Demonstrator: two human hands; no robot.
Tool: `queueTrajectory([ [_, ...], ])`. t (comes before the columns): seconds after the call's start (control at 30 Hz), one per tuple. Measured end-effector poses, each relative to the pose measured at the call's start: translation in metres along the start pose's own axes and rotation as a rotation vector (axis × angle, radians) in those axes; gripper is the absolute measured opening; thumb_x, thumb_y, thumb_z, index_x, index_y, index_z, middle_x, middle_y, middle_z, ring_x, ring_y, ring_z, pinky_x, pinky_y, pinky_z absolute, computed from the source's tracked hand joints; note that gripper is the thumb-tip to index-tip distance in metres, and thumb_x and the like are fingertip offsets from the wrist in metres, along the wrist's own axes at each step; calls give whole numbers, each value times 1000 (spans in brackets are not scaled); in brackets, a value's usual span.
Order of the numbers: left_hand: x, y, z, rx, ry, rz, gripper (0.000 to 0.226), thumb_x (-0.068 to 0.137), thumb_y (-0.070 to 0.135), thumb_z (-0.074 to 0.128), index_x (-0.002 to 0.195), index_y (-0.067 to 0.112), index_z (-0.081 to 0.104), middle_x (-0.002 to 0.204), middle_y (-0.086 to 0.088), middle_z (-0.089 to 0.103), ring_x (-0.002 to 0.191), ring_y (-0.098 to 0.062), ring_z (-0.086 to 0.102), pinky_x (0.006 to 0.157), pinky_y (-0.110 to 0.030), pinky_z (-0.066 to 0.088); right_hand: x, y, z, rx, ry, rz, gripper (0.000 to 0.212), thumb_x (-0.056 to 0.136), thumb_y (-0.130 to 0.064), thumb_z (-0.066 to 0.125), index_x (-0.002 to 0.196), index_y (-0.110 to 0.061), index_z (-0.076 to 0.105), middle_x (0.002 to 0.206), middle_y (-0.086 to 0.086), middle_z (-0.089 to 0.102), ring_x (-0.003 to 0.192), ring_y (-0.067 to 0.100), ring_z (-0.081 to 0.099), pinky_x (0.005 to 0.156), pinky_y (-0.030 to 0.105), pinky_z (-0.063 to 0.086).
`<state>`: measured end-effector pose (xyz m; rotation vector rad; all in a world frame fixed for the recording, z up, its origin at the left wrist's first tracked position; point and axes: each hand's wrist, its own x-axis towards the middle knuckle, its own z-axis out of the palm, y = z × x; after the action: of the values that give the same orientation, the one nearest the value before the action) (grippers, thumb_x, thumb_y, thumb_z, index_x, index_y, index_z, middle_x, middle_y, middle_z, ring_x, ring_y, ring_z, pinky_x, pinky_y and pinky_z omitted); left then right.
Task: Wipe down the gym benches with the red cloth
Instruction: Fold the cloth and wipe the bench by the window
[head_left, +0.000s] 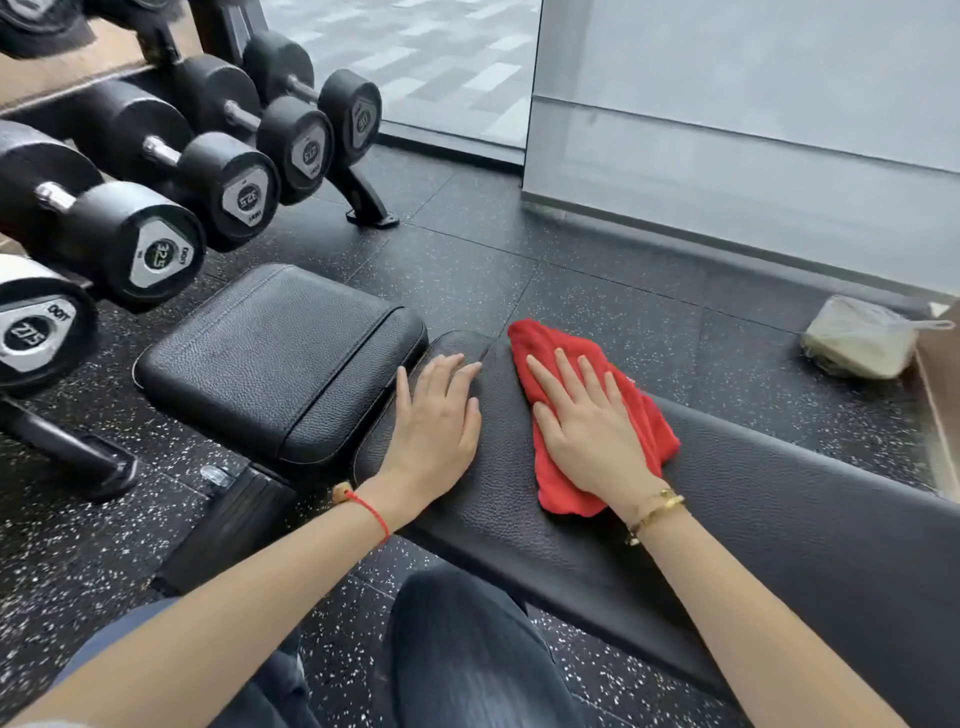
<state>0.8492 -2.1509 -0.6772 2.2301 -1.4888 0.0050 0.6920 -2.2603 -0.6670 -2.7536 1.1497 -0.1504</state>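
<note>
- Speckled black gym floor lies under a padded black counter, dumbbells racked at left.
- Right hand presses flat, fingers spread, on the red cloth atop the counter.
- Left hand rests flat and empty just beside the cloth.

I count two hands of mine: my left grip and my right grip. There is one red cloth. The bench shows two black pads: one seat pad and one long back pad, the surface under my palms. On the rack I see six dumbbell ends with labels facing me, among them the nearest dumbbell. One plastic-wrapped bundle lies on the floor. I wear two bracelets: one red string bracelet and one gold bracelet.
</note>
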Motion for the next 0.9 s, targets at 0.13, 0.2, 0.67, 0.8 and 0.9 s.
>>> queueTrajectory([
  [0.13, -2, 4, 9, 50, -15, 16, 45, 98, 27, 38, 143, 20, 40, 152, -1, 35, 146, -18, 24, 121, -54, 8, 35, -7, -1, 5, -17, 82, 56, 102, -40, 27, 155, -36, 8, 164, 1, 12, 150, 26, 8, 121, 47, 1],
  [0.2, -2, 3, 10, 46, -7, 12, 45, 98, 27, 40, 142, 19, 42, 152, -2, 36, 146, -19, 25, 121, -53, 9, 31, -10, 2, -13, -5, 84, 57, 102, -41, 27, 155, -35, 7, 163, 2, 12, 150, 28, 9, 121, 48, 2],
  [0.67, -3, 6, 7, 49, 14, -10, 45, 96, 26, 45, 141, 19, 46, 150, -2, 41, 144, -18, 30, 121, -50, 15, 12, -3, -4, -9, -47, -107, 56, 102, -43, 28, 154, -38, 8, 164, 0, 4, 151, 25, 2, 121, 45, -2],
  [0.8, -5, 6, 8, 45, 10, -10, 46, 97, 27, 44, 142, 19, 44, 152, -2, 39, 145, -18, 28, 121, -49, 14, 32, -25, -1, 3, -28, 9, 57, 102, -41, 28, 155, -36, 7, 164, 5, 8, 150, 30, 6, 121, 50, 0],
  [0.9, -4, 3, 9, 29, 22, 1, 45, 97, 27, 45, 141, 19, 46, 150, -2, 40, 143, -18, 30, 120, -50, 15, 21, -32, 4, -42, 10, 44, 58, 102, -42, 28, 155, -35, 7, 164, 6, 10, 149, 32, 9, 120, 50, 0],
])
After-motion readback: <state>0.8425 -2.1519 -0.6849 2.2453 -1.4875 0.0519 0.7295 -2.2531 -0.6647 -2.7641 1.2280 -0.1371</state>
